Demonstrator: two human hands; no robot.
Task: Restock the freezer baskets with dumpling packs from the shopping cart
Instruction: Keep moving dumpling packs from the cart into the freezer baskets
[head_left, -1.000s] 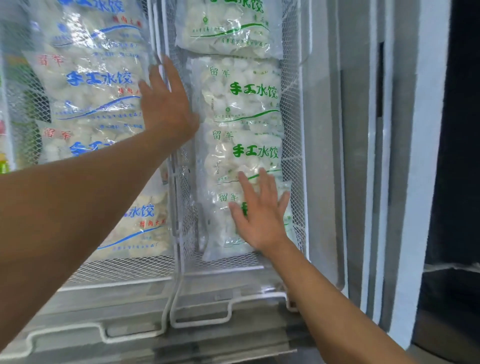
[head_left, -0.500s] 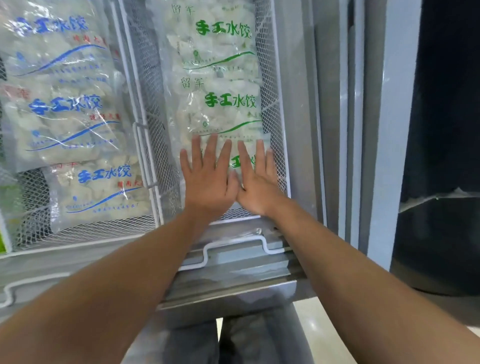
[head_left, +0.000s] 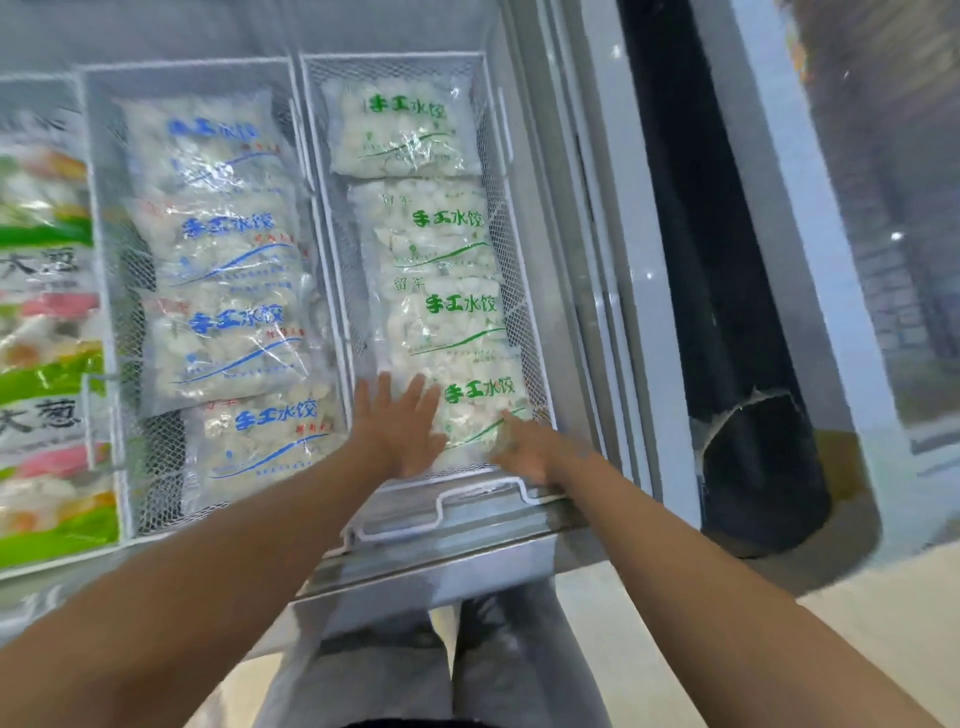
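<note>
Both hands are down in the right-hand basket (head_left: 524, 291), the wire one that holds the dumpling packs with green lettering. The nearest green pack (head_left: 480, 410) lies at the front end of that basket, overlapping the pack behind it, and three more run toward the back. The left hand (head_left: 397, 431) rests flat on the pack's left part, fingers straight and spread, grasping nothing. The right hand (head_left: 530, 449) is at the pack's front right corner, just above the basket's white wire handle (head_left: 447, 506); it is blurred, so I cannot tell whether its fingers are flat or curled on the plastic.

Left of this basket sits a second basket (head_left: 104, 291) with blue-lettered packs (head_left: 228, 244) laid the same way, and further left some green-and-pink bags (head_left: 41, 364).

My guess is these packs are fairly heavy and lumpy, loose frozen dumplings in thin, slick film that crinkles and slides. The contents look apt to shift, so pressing flat to settle them seems sensible. To lift one, I would take it by both short ends or scoop under it, not pinch the film, which might tear or slip.
</note>
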